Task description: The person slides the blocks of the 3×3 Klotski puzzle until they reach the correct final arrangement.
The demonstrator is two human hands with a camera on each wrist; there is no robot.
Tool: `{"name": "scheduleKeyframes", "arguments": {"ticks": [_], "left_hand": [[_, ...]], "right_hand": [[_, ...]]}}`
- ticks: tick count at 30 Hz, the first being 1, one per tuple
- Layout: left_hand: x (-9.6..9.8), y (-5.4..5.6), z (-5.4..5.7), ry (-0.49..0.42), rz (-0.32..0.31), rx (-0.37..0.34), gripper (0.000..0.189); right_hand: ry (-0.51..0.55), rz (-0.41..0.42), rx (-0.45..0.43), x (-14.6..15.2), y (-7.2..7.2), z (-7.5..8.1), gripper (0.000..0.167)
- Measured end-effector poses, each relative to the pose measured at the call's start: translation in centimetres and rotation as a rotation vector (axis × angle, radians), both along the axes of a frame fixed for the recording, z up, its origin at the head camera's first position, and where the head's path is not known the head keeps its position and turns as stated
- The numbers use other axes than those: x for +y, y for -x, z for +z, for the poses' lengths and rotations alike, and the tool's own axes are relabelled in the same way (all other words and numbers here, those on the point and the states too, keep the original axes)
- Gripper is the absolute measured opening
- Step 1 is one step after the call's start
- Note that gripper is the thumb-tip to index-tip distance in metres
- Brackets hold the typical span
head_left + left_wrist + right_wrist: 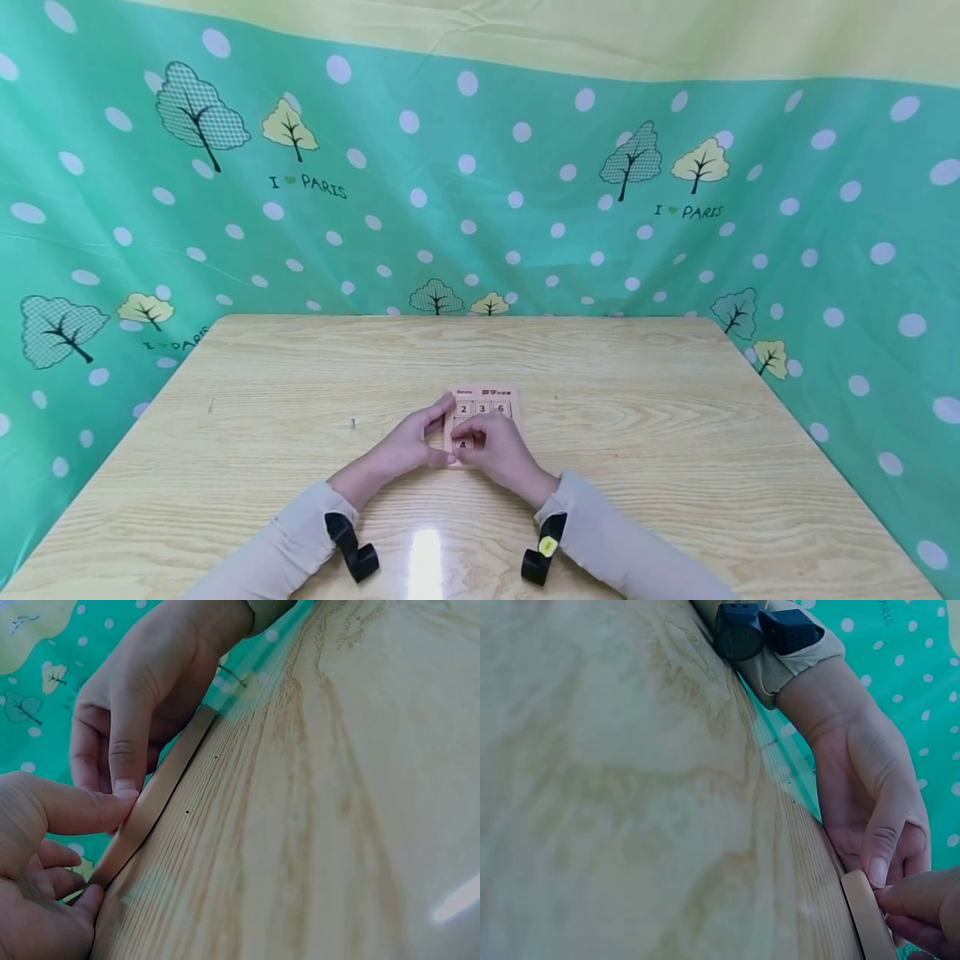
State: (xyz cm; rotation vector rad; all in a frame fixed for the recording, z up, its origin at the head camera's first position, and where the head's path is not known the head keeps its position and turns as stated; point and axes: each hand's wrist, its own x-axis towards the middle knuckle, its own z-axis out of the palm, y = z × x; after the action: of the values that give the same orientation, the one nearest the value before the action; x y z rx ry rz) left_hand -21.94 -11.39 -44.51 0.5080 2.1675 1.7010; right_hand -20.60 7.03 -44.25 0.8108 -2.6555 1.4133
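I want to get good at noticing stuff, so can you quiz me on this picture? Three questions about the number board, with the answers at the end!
1. Pick one: what runs along the top row of the number board? A: 1, 5, 8. B: 2, 3, 6. C: 7, 4, 9.
2. True or false: the left grip is at the board's left edge.
3. Fill in: below the top row, by the right grip, a tile reads (blank).

Key: 1: B. 2: true. 3: 4.
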Motion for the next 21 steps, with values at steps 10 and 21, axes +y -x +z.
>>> {"name": "scheduleKeyframes", "arguments": {"ticks": [10,21], "left_hand": [[0.02,-0.11,0.0,0.006,0.008,-0.013,0.094],[0.03,-0.1,0.08,0.016,0.007,-0.004,0.094]], "right_hand": [[0.016,0.0,-0.011,-0.33,-0.17,0.26,0.021],[-0.005,0.006,-0.02,-0.2,-0.01,0.4,0.02]]}}
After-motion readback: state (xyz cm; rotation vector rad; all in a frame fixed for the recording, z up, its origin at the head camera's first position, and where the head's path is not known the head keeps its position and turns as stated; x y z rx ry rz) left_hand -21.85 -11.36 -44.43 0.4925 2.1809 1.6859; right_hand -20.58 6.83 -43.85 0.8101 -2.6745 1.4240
